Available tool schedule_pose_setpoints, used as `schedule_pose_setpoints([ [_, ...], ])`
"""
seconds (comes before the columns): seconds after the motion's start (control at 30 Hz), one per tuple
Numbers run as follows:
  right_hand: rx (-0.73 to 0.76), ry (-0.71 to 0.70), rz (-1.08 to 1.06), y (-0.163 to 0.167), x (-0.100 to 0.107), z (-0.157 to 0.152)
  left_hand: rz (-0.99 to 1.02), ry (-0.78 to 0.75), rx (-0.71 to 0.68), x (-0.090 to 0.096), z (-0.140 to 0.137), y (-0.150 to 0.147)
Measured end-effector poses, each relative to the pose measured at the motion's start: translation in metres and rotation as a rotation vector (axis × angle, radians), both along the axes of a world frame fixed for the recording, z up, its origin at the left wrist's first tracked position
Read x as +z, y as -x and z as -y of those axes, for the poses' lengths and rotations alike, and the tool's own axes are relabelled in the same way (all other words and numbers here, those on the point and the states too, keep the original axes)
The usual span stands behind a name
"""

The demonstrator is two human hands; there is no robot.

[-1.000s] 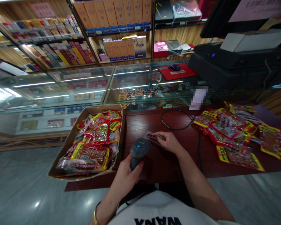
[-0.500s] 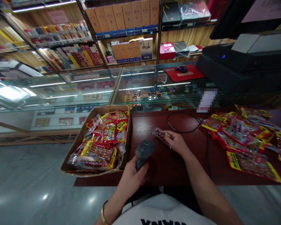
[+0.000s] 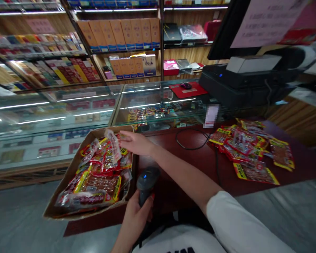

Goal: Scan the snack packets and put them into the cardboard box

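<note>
My left hand [image 3: 138, 211] is wrapped around the handle of a dark barcode scanner [image 3: 148, 179], whose head points up and forward with a small blue light on it. Over the far right part of an open cardboard box [image 3: 133, 154], my right hand [image 3: 133, 141] reaches with its fingers apart. Just left of those fingertips a clear, narrow snack packet [image 3: 113, 146] is tilted above the other packets; whether a finger still touches it I cannot tell. Red and yellow snack packets [image 3: 100, 182] fill the box.
A loose pile of similar packets [image 3: 242, 144] lies on the right of the dark red counter [image 3: 171, 172]. A black cable [image 3: 191, 148] loops across it. Behind are a glass display case [image 3: 147, 93], a phone [image 3: 212, 115], a mouse [image 3: 185, 85] and a monitor [image 3: 226, 31].
My right hand has moved left from the counter to above the box, carrying the narrow packet there. The scanner stays in my left hand, and its blue light now shows. The view has turned right.
</note>
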State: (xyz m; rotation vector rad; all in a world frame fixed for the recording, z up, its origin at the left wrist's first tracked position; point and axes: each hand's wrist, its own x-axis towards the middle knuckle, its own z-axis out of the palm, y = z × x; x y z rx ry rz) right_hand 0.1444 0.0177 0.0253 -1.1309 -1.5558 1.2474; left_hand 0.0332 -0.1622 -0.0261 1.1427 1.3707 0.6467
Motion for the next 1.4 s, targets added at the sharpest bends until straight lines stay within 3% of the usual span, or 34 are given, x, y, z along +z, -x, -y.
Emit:
schedule_pose_setpoints([
  [0.07,-0.045,-0.163,0.155,-0.007,-0.005,0.007,0.0,-0.004,0.004,-0.002,0.0,0.001],
  [0.13,-0.11,-0.279,0.251,-0.036,-0.016,0.028,0.013,-0.01,0.014,-0.007,0.0,0.004],
  [0.2,-0.237,-0.305,0.304,-0.085,-0.029,0.056,0.028,-0.027,0.02,-0.014,-0.001,0.006],
  [0.3,-0.641,-0.315,0.575,-0.182,-0.048,0.093,0.044,-0.052,-0.011,-0.019,-0.005,0.006],
  [0.4,-0.885,-0.207,1.004,-0.273,-0.066,0.121,0.045,-0.046,-0.048,-0.015,-0.009,-0.003],
  [0.47,-0.873,-0.044,1.215,-0.312,-0.077,0.133,0.047,-0.03,-0.063,-0.009,-0.011,-0.013],
  [0.57,-0.776,0.1,1.337,-0.335,-0.093,0.142,0.039,-0.018,-0.09,-0.001,-0.011,-0.026],
  [0.73,-0.829,-0.06,1.315,-0.329,-0.103,0.145,0.014,-0.019,-0.097,0.001,-0.008,-0.029],
  [0.87,-0.944,-0.3,1.16,-0.304,-0.085,0.154,0.03,-0.012,-0.055,-0.003,-0.008,-0.02],
  [0.97,-0.944,-0.428,1.089,-0.257,-0.067,0.16,0.045,-0.022,-0.012,-0.004,-0.011,-0.016],
  [1.07,-0.702,-0.465,1.094,-0.191,-0.063,0.16,0.065,-0.027,0.028,0.0,-0.014,-0.016],
  [1.2,-0.348,-0.431,1.042,-0.115,-0.078,0.153,0.067,-0.033,0.059,0.007,-0.015,-0.016],
  [1.3,-0.218,-0.343,1.039,-0.092,-0.088,0.149,0.063,-0.038,0.076,0.007,-0.013,-0.013],
  [1.4,-0.102,-0.286,0.962,-0.1,-0.088,0.143,0.055,-0.031,0.09,0.004,-0.012,-0.008],
])
